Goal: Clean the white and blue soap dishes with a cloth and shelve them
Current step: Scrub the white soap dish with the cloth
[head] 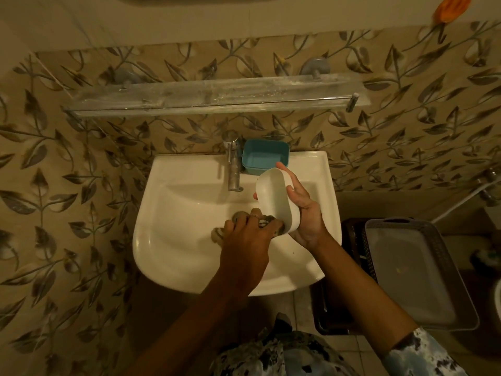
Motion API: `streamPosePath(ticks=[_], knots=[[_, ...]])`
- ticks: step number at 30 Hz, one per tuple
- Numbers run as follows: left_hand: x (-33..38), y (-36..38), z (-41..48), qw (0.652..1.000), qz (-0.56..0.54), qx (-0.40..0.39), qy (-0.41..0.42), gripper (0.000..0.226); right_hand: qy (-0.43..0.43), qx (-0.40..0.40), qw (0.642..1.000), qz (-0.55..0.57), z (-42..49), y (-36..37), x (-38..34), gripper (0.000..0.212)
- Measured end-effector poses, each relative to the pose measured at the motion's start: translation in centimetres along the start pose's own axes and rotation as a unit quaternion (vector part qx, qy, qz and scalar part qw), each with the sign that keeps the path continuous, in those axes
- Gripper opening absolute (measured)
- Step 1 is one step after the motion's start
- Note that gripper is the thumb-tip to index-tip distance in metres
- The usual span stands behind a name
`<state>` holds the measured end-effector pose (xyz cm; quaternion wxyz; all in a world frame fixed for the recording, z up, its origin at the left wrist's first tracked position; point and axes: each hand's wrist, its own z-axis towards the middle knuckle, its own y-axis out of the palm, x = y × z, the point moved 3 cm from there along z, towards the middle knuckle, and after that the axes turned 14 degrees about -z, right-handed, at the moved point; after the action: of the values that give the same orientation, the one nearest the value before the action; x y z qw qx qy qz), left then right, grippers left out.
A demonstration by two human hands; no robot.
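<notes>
We have the white soap dish (275, 202) up over the right half of the sink (162, 191). It is tipped on its side so the hollow faces left. Our right hand (306, 213) is clamped around its back: the fingers wrap over the far long wall and the thumb hooks the near rim. Our left hand (244, 234) is closed around a bunched, patterned cloth (265, 221), which is pressed against the lower end of the dish, just above the basin. The blue soap dish (267, 156) sits upright on the back edge of the sink, just right of the tap (233, 164) and apart from both hands. The shelf (217, 97) runs along the wall above it and looks dusty and bare.

We judge the white dish to be light, stiff plastic with smooth rounded walls. It should not flex under wiping, but it could slip if damp. The grip we have, across the narrow width with the palm behind, seems the safe one, since it leaves the hollow open to the cloth. The cloth is soft and will push into the corners. We would take the blue dish the same way, by its long walls. A grey basket (417, 272) stands beyond the sink's right edge.
</notes>
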<state>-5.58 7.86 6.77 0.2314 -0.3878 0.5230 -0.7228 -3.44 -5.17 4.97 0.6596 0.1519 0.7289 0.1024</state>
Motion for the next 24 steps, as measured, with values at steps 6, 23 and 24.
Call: streamPosePath(ticks=[6,23,24], knots=[[1.9,0.0,0.7,0.973,-0.178,0.008,-0.146,0.026,-0.026,0.043,0.996,-0.074,0.6,0.0,-0.6,0.056],[-0.8,-3.0,5.8,0.448,-0.765,-0.099,-0.452,0.022,-0.054,0.048,0.961,-0.267,-1.4,0.2,0.5,0.053],[-1.0,-3.0,5.9,0.427,-0.773,-0.101,-0.458,0.022,-0.036,0.051,0.967,-0.246,-1.6,-0.4,1.6,0.035]])
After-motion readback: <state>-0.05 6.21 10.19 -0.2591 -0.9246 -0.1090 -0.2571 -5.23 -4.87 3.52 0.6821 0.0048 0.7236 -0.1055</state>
